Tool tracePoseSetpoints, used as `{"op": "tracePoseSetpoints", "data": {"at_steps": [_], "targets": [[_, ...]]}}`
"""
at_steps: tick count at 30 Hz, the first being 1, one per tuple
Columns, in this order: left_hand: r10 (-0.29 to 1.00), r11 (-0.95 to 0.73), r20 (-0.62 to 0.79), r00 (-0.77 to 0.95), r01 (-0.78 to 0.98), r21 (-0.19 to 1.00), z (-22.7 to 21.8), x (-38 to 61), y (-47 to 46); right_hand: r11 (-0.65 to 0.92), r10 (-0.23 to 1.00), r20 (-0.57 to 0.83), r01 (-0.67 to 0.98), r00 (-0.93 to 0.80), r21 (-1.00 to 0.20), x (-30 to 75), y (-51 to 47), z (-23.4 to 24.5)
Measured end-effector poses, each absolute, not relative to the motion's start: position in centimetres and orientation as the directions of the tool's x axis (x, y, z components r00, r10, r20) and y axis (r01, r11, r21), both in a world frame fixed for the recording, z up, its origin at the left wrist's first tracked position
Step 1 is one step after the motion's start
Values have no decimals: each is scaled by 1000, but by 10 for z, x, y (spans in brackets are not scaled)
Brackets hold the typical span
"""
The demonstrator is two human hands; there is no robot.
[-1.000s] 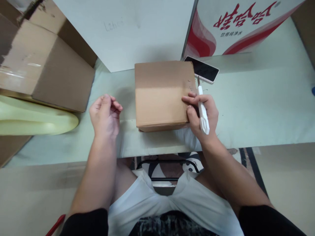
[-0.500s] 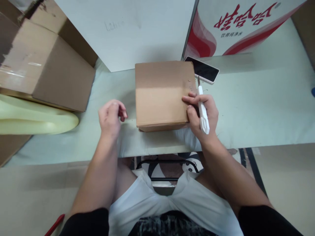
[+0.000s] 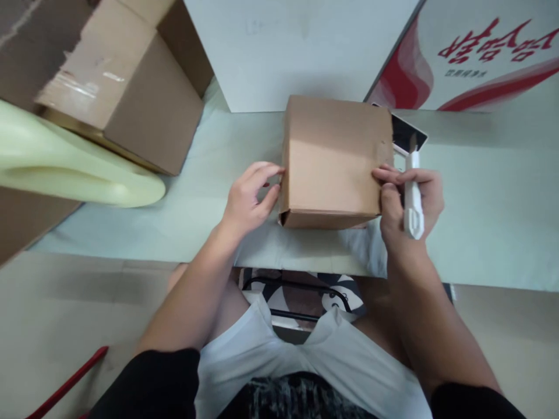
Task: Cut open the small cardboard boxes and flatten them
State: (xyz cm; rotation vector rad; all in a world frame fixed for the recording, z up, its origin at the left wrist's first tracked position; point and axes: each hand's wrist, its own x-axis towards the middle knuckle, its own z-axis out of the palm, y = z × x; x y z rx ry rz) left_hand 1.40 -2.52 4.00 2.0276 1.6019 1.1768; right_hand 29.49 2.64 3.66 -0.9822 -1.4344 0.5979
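A small brown cardboard box sits on the cloth-covered table before me. My left hand is at its left side, fingers bent and apart, with the fingertips at the box's edge; whether they press on it I cannot tell. In my right hand is a white utility knife, its blade out and pointing away from me. The thumb and fingertips of that hand also rest against the box's right side. Behind the box's right corner lies a phone, partly hidden by the box and the knife.
At the back stand a large white box and a white-and-red printed carton. An open cardboard carton and a pale yellow smooth object are on the left. The table's front edge runs above my lap.
My left hand has moved right and up to the box's left side, its fingers uncurling. The view has shifted left, and the box is slightly turned. My right hand still grips the knife.
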Motion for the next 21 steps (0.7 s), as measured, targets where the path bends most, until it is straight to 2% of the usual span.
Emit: {"op": "tracePoseSetpoints", "data": {"at_steps": [5, 12, 16, 21], "targets": [[930, -328, 358, 80, 617, 715, 21, 10, -15, 417, 861, 456, 202, 224, -886, 302, 33, 33], [932, -363, 325, 161, 456, 813, 4, 17, -1, 312, 895, 285, -23, 344, -950, 303, 47, 25], [936, -344, 342, 79, 407, 846, 4, 15, 1, 274, 908, 194, -176, 371, -946, 303, 55, 24], [909, -331, 378, -176, 248, 911, 4, 3, 9, 172, 941, 90, -231, 327, -958, 302, 52, 33]]}}
